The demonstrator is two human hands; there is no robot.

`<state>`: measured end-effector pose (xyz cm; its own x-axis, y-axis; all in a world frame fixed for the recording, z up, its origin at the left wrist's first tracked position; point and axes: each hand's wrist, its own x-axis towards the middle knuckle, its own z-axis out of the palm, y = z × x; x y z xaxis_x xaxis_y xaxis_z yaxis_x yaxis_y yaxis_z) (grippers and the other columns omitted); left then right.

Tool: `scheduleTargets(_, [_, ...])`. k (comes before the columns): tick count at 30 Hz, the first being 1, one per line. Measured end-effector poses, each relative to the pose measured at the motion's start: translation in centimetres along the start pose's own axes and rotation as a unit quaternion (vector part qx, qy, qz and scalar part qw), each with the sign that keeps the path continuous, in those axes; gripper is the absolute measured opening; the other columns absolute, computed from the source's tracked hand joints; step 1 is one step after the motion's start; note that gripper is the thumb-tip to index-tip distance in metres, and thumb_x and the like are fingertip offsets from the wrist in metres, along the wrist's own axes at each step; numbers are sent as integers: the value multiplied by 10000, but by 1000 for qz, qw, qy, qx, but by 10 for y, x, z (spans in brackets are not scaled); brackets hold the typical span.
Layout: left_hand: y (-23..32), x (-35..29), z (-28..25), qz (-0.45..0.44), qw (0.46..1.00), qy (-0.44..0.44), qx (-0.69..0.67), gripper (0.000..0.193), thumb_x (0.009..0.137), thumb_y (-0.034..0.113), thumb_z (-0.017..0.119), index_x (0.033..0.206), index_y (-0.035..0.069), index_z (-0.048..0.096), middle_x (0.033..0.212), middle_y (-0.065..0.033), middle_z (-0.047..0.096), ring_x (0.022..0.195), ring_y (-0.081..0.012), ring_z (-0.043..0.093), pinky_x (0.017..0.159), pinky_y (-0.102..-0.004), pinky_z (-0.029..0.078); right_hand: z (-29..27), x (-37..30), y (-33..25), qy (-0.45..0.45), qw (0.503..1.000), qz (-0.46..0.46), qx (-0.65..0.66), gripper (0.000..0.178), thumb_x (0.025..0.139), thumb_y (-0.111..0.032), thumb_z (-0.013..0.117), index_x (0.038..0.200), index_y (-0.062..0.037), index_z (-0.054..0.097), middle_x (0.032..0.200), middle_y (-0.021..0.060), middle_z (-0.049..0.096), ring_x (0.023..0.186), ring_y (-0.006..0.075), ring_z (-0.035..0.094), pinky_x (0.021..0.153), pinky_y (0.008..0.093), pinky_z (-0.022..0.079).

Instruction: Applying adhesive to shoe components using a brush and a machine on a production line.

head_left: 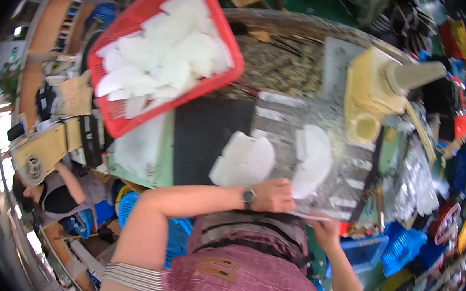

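Note:
My left hand (274, 195), with a watch on the wrist, is closed at the near edge of the worktable. My right hand (326, 231) is closed a little to its right and nearer my body. Between them stretches a thin white piece (308, 215), seen almost edge-on, its two ends gripped in my fingers. Just beyond my left hand lie white curved sheet pieces (254, 157), overlapping one another. More white curved pieces (316, 156) lie to the right of those. Fingertips of both hands are partly hidden.
A red basket (235, 61) heaped with white pieces stands at the far left. On the right is a cream-coloured machine (361, 96). A dark mat (211, 138) covers part of the table. Blue crates (360, 253) stand at the lower right. Another person (72, 186) works at the left.

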<state>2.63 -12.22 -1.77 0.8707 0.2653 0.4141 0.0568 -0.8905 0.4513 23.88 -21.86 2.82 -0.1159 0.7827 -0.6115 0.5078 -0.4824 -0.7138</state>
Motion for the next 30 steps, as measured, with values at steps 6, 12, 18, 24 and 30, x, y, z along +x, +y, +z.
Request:
scheduleTargets(6, [13,-6,-183,-213,948,175,157,137,540,76,607,653,132,555,856,-5,561,732,-217,477,650,-356,388,-71,0,1,338,825,-127,435,87,827,-91,470,790,-18,499,727,68,557,605,154,544,582,263,453])
scheduleTargets(12, [-49,-86,-253,-435,773,204,414,154,703,-3,592,826,35,507,799,-68,537,763,-204,493,678,-322,400,-108,53,-30,369,895,-129,214,138,815,-79,487,856,35,552,766,93,599,679,125,561,639,229,441])
scheduleTargets(18, [-90,-128,-240,-496,694,504,-134,254,727,-42,539,957,28,456,837,-52,546,793,-109,504,703,-261,421,-137,85,-48,397,883,-135,211,137,812,-102,507,832,22,560,712,72,602,641,109,560,624,219,438])
scheduleTargets(24, [-100,-159,-261,-510,580,557,-305,296,737,-17,556,1008,35,449,865,-69,561,748,-133,541,671,-244,449,-136,83,-30,408,880,-132,204,158,815,-133,516,839,17,558,717,62,594,636,101,554,631,214,440])
scheduleTargets(30, [-87,-143,-269,-518,609,566,-200,252,742,-10,549,975,43,470,812,-45,556,726,-123,536,642,-238,441,-110,75,-53,381,884,-144,230,150,827,-122,493,831,17,552,703,59,584,623,104,548,623,221,438])
